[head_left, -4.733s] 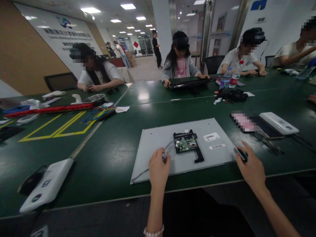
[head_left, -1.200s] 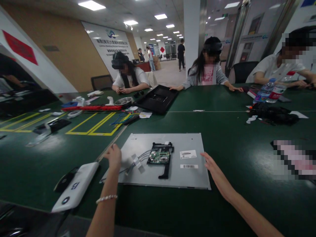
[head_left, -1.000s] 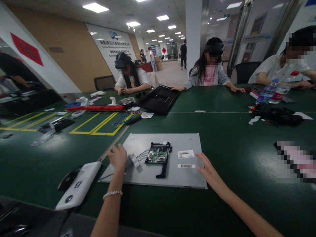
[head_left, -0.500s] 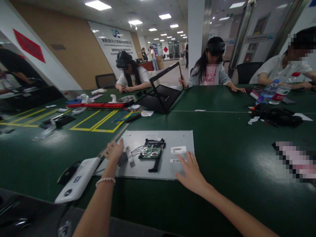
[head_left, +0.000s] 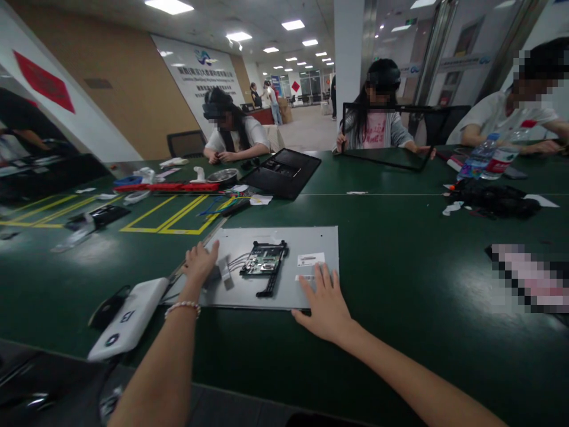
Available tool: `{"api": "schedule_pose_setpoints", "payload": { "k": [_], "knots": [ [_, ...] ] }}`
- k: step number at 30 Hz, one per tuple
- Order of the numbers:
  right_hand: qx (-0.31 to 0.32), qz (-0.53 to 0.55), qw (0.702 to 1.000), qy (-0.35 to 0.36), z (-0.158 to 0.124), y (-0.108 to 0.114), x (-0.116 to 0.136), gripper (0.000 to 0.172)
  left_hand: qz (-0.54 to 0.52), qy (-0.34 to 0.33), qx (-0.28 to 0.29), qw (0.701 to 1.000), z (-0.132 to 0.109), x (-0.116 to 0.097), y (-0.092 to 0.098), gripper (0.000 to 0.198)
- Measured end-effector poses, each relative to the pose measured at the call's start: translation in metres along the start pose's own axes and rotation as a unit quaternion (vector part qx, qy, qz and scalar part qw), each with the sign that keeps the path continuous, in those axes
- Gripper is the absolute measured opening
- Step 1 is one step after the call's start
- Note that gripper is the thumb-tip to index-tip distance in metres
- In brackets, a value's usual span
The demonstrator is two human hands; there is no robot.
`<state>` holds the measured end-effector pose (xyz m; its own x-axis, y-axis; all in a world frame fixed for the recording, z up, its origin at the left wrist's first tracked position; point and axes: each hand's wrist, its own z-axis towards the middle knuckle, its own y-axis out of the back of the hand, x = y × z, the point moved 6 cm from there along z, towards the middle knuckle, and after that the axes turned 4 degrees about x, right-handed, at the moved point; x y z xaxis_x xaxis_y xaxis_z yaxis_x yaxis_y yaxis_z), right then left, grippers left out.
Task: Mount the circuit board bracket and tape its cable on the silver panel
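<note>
A flat grey metal-backed panel [head_left: 284, 296] lies on the green table in front of me. On it sits a green circuit board [head_left: 265, 261] in a black plastic bracket [head_left: 267, 289], with dark wires running left to a pale strip [head_left: 226, 274]. My left hand [head_left: 201, 262] is at the panel's left edge, fingers apart, thumb raised. My right hand [head_left: 326, 302] is spread over the panel's lower right corner, fingertips by the white label [head_left: 310, 260]. I cannot tell how firmly either hand touches the panel.
A white power bank [head_left: 131, 320] lies at left beside a dark object. Across the table are a black casing [head_left: 288, 172], a red strip [head_left: 178, 187], bottles [head_left: 502, 157] and a black bundle [head_left: 493, 201]. A person opposite holds a thin black frame [head_left: 386, 163].
The person opposite has lifted the black frame off the casing and moved it right, upright in both hands. My right hand has spread flatter near the panel's corner. My view has shifted slightly.
</note>
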<state>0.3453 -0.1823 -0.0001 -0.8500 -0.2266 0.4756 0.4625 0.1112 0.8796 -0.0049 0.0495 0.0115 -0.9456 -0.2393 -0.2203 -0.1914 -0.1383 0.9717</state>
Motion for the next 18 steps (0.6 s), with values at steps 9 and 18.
{"api": "schedule_pose_setpoints", "payload": {
  "k": [9,18],
  "knots": [
    [-0.009,-0.018,0.998,0.052,-0.003,-0.002,0.011,0.059,0.024,-0.01,0.008,1.0,0.006,0.002,-0.01,0.089],
    [-0.02,-0.03,0.996,0.085,-0.004,-0.003,0.014,0.053,0.005,-0.011,-0.036,0.999,0.001,-0.007,-0.001,0.077]
  ]
}}
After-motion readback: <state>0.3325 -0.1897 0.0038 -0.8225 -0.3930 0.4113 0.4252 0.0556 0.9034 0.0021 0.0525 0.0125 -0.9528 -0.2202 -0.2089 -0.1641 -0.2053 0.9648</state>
